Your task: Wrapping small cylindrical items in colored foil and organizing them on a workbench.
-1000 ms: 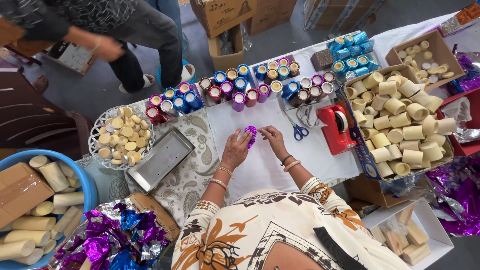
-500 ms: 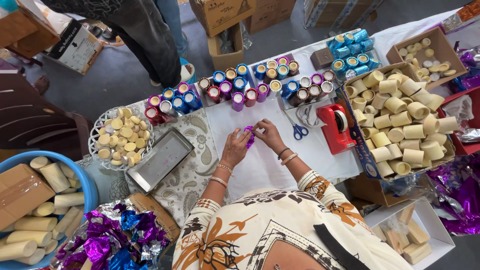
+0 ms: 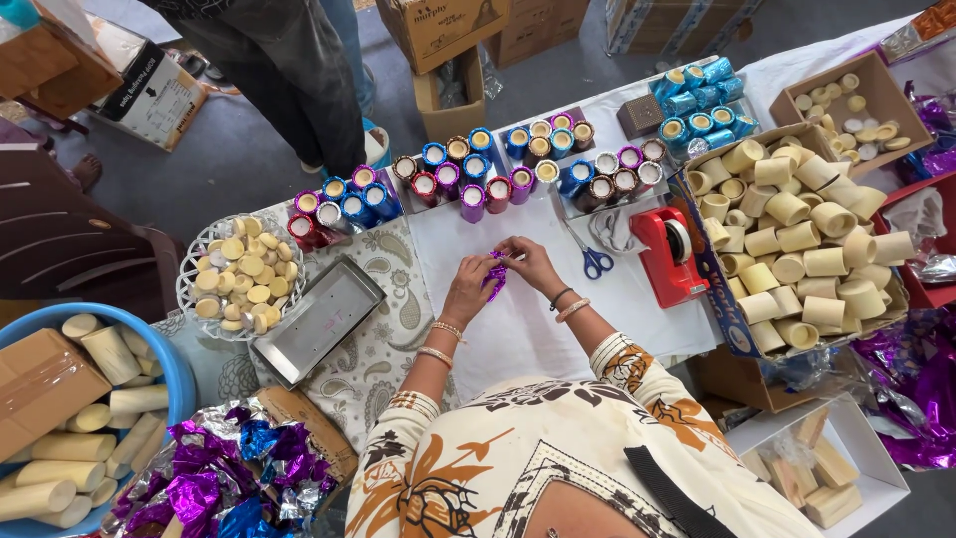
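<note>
Both my hands meet over the white table cover (image 3: pixel 528 329) and grip one small piece wrapped in purple foil (image 3: pixel 495 275). My left hand (image 3: pixel 471 289) pinches its lower side, my right hand (image 3: pixel 529 263) its upper side. Rows of foil-wrapped cylinders (image 3: pixel 468 179) in purple, blue and red stand just beyond my hands. Blue-handled scissors (image 3: pixel 591 254) and a red tape dispenser (image 3: pixel 667 254) lie to the right of my right hand.
A cardboard box of cream cylinders (image 3: pixel 797 239) sits at right. At left are a white basket of cream discs (image 3: pixel 239 279), a metal tray (image 3: pixel 319 319), a blue tub (image 3: pixel 60 418) and loose foil (image 3: pixel 229 478). A person (image 3: pixel 289 70) stands beyond the table.
My hands stay on the purple foil piece, turning it slightly. The standing person has stepped a little to the right.
</note>
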